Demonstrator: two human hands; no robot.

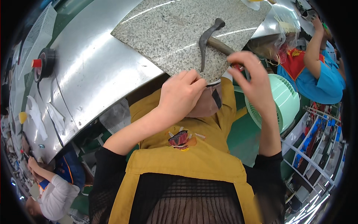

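Partner: State of your left hand?

Me: Closed. Thumb and fingers press together, pinching the far edge of a brown piece. Fingertips partly hidden.

Partner: Position of the piece?

Me: At the near corner of the granite slab, on my side of it, above my yellow apron. It bears a black patch and a pale strip at its far edge.

Partner: Your right hand?

Me: Raised, to the right of the piece, slightly blurred. Fingers bent, thumb apart from forefinger. A small red thing shows between them; I cannot tell whether I pinch it or it lies behind.

Partner: Surroundings?

Me: A hammer lies on the slab, farther off than my left hand. Its dark curved head is at the left; its wooden handle slants right and nearer, toward my right hand. Contact there unclear. A pale green fan stands right of my right forearm. Far left, a metal table carries a round black device with a red knob.
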